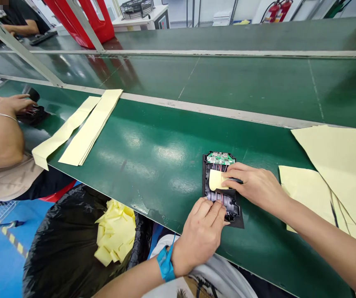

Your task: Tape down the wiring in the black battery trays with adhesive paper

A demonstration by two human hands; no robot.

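Hands on black case, left hand pressing, right hand gripping dark tool, tip hidden by yellow paper

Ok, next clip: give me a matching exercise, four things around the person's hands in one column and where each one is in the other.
Things:
1. Blue wrist strap
2. Green circuit board
3. Small yellow sheet
4. Crumpled yellow sheets

Places:
A. Inside the black bin bag
B. Under the fingers of the right hand
C. Around the wrist of the left hand
D. At the top end of the black plastic case

Pairs: 1-C, 2-D, 3-B, 4-A
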